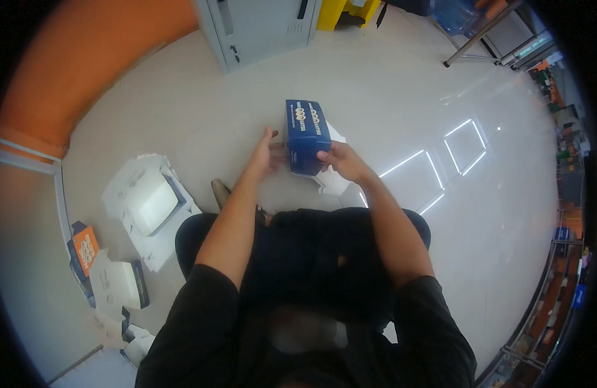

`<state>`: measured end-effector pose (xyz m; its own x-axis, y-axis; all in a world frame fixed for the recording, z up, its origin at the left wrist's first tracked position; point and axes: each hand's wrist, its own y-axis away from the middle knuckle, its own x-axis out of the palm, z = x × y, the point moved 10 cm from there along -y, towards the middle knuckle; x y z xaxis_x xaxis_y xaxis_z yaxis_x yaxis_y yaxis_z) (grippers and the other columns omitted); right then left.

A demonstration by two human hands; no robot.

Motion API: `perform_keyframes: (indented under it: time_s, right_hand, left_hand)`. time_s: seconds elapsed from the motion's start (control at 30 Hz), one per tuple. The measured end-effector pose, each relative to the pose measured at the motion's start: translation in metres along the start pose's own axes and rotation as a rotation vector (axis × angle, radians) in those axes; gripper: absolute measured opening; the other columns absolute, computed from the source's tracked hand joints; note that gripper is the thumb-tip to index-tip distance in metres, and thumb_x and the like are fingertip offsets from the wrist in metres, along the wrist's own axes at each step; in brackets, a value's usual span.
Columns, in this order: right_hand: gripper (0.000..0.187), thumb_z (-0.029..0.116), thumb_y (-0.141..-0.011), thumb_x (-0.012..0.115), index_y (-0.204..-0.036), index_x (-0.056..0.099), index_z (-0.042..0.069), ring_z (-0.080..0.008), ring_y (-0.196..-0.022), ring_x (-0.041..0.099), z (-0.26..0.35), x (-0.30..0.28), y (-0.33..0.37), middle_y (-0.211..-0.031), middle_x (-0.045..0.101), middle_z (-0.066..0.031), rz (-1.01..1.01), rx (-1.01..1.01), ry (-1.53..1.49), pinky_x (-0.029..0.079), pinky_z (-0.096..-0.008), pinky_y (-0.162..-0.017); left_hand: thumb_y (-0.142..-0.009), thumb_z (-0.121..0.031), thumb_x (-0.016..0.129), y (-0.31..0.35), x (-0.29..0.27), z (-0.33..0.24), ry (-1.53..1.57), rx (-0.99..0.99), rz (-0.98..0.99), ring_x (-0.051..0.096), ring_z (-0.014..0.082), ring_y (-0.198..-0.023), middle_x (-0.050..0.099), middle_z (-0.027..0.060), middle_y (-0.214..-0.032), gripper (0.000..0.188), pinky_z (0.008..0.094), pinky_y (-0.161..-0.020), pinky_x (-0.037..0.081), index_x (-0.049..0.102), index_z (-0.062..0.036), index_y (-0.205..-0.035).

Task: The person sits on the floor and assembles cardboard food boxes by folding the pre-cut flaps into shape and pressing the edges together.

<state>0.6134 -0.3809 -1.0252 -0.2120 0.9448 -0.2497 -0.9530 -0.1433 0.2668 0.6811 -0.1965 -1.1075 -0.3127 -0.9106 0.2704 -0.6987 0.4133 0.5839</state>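
A dark blue cardboard box (305, 126) with light printing on its faces is held up in front of me, above the floor. My right hand (342, 160) grips its lower right corner, the thumb on the blue face and the other fingers partly hidden. At the box's left side is my left hand (265, 154), thumb raised and fingers stretched toward the edge; whether they touch it is unclear. Partly hidden beneath and to the right of the box is a white cardboard piece (336, 183).
White flattened cartons (153, 200) lie left of my knees, with more cartons (114, 281) and an orange-and-blue one (85, 252) nearer the left wall. A grey metal cabinet (263, 32) stands ahead beside a yellow object (334, 14). Stocked shelves (554, 304) line the right; metal legs (479, 39) stand far right.
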Motion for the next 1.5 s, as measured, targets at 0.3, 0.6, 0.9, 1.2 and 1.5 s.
perform_keyframes:
  time_s: [0.3, 0.6, 0.9, 1.2, 1.5]
  right_hand:
    - [0.034, 0.037, -0.103, 0.063, -0.119, 0.066, 0.007, -0.0087, -0.079, 0.058, 0.032, -0.032, 0.019, -0.093, 0.068, 0.0014, -0.142, -0.048, -0.346, 0.045, -0.0248, -0.067]
    - [0.049, 0.033, -0.1, 0.069, -0.136, 0.059, 0.002, -0.013, -0.093, 0.064, 0.035, -0.015, 0.022, -0.102, 0.071, -0.0058, 0.087, -0.014, -0.419, 0.053, -0.0288, -0.073]
    - [0.049, 0.003, -0.095, 0.069, -0.141, 0.055, -0.003, -0.0169, -0.102, 0.067, 0.032, -0.01, 0.02, -0.114, 0.072, -0.0103, 0.079, -0.063, -0.323, 0.054, -0.0315, -0.088]
    - [0.039, 0.013, -0.097, 0.07, -0.132, 0.065, -0.004, -0.0133, -0.085, 0.065, 0.045, -0.03, 0.03, -0.101, 0.075, -0.0095, -0.065, -0.062, -0.296, 0.053, -0.0313, -0.08]
    - [0.039, 0.026, -0.094, 0.075, -0.122, 0.068, 0.0, -0.0263, -0.089, 0.071, 0.128, -0.046, 0.073, -0.107, 0.074, -0.0151, -0.337, -0.279, 0.371, 0.056, -0.0371, -0.077]
  left_hand:
    - [-0.067, -0.057, 0.088, 0.108, 0.092, -0.105, -0.809, 1.17, 0.019, 0.036, 0.0419, -0.147, 0.034, 0.0224, -0.161, 0.12, 0.048, -0.121, 0.031, 0.03, -0.0091, -0.161]
    - [-0.048, -0.044, 0.1, 0.111, 0.1, -0.107, -1.08, 1.047, 0.045, 0.032, 0.0446, -0.149, 0.025, 0.0217, -0.163, 0.14, 0.0514, -0.121, 0.035, 0.026, -0.0124, -0.162]
    - [-0.044, -0.035, 0.103, 0.103, 0.101, -0.094, -1.035, 0.917, 0.089, 0.032, 0.0446, -0.149, 0.023, 0.0199, -0.163, 0.141, 0.0517, -0.118, 0.04, 0.029, -0.017, -0.162]
    - [-0.047, -0.021, 0.097, 0.127, 0.113, -0.104, -1.156, 1.104, 0.033, 0.037, 0.0454, -0.143, 0.032, 0.0212, -0.154, 0.124, 0.0502, -0.118, 0.039, 0.041, -0.0205, -0.157]
    - [-0.048, -0.016, 0.092, 0.158, 0.094, -0.118, -1.127, 1.067, 0.001, 0.04, 0.0431, -0.139, 0.035, 0.0208, -0.149, 0.112, 0.0485, -0.115, 0.04, 0.049, -0.0228, -0.152]
